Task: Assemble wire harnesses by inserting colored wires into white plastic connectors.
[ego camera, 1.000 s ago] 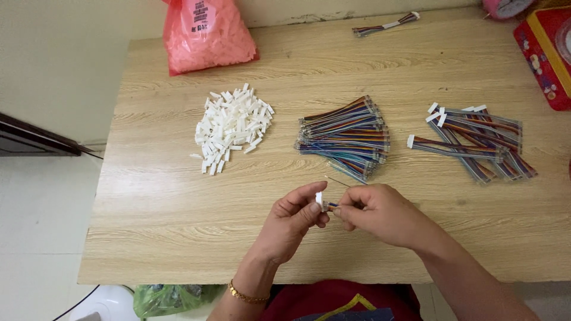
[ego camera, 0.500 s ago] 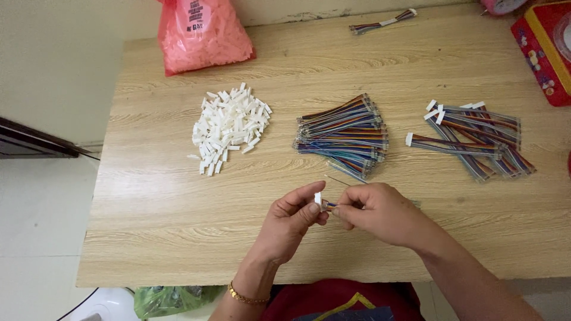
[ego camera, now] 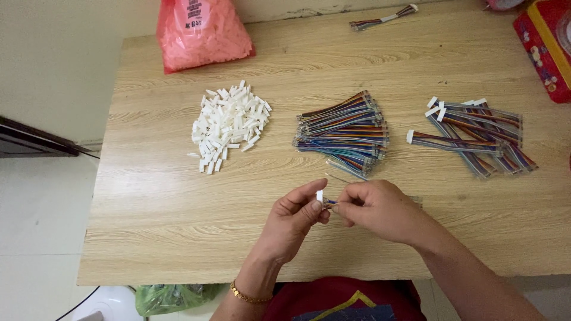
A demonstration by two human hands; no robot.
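Far left, top corner of the wooden table (ego camera: 178,226): pink plastic bag (ego camera: 202,30) stuffed w/ small white pieces. Below it, a loose pile of white connector housings (ego camera: 229,125) lying on the wood.

My left hand (ego camera: 291,223), gold bracelet at the wrist, sits near the front edge of the table. Thumb & forefinger are pinched nearly closed on one white housing (ego camera: 319,195); other fingers curled in under it. The housing stands abt upright betw. the fingertips, just above the tabletop.

Right next to it my right hand (ego camera: 380,211), fingers (ego camera: 351,199) bunched tight on the end of a rainbow ribbon cable (ego camera: 331,204), its tip right at the housing. Can't tell if the tip is in the housing or only touching. Rest of the cable runs under my hand, mostly hidden.

Behind the hands, mid-table: stack of bare ribbon cables (ego camera: 345,134). Further right, a 2nd stack of cables w/ white housings on the ends (ego camera: 470,137). Top edge: one separate cable (ego camera: 380,18). Far right corner: red box (ego camera: 544,47), partly out of frame.
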